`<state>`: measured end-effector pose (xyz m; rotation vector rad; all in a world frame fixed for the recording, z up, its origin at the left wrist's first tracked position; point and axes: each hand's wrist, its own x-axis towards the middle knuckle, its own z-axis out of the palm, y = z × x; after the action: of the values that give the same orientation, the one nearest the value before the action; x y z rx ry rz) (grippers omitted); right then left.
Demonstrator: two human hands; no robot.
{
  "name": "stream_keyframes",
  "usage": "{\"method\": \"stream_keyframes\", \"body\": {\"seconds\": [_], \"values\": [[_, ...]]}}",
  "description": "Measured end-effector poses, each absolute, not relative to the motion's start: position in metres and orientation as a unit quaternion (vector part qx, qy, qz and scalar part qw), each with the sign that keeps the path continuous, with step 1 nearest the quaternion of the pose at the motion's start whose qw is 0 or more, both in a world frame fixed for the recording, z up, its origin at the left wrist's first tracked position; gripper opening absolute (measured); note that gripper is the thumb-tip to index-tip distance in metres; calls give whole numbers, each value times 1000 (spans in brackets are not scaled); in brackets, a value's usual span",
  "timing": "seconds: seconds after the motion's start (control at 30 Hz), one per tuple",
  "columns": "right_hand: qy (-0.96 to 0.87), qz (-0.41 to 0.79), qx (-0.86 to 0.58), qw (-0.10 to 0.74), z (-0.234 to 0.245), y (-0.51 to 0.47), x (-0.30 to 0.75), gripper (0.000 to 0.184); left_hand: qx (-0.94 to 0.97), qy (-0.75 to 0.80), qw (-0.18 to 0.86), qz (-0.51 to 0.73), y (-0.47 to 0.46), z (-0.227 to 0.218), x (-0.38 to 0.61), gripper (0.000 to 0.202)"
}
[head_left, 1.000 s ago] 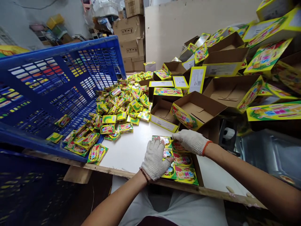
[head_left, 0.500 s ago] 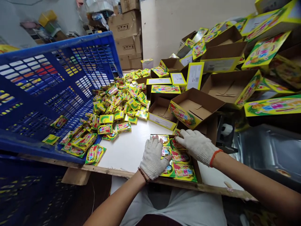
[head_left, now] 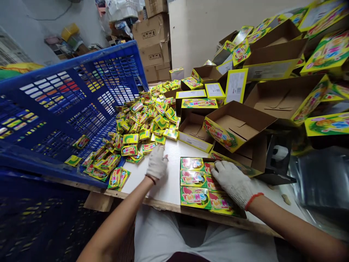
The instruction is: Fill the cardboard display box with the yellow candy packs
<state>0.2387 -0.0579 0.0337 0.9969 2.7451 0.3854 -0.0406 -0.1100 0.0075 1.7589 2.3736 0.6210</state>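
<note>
Open gloved right hand lies flat on light, stiff, likely slippery TWINS packets in a carton at 1 o'clock, best taken by their edges; half-open gloved left hand sits beside loose packets at 11 o'clock.

Brown cardboard ctns stacked by white wall, grey wall behind.

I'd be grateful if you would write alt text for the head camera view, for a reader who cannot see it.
At a white table, the gloved right hand rests on rows of yellow Twins packets, and the gloved left hand is beside a heap of loose packets. A tilted blue plastic crate leans by the heap, with open cardboard boxes beyond.
</note>
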Motion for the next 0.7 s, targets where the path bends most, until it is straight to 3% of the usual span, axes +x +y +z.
{"method": "stream_keyframes", "body": {"seconds": [0.07, 0.23, 0.43, 0.57, 0.7], "values": [[922, 138, 350, 90, 26, -64, 235, 38, 556, 813, 56, 164, -99, 12, -76, 30], [915, 135, 375, 62, 4, -77, 233, 44, 525, 841, 57, 113, -90, 7, -121, 42], [892, 11, 441, 98, 13, -86, 222, 43, 541, 815, 29, 206, -98, 19, -93, 29], [875, -174, 452, 29, 36, -75, 233, 44, 607, 740, 25, 288, -109, 36, -40, 25], [844, -227, 474, -107, 48, -58, 253, 50, 650, 677, 94, 333, -107, 30, -4, 33]]}}
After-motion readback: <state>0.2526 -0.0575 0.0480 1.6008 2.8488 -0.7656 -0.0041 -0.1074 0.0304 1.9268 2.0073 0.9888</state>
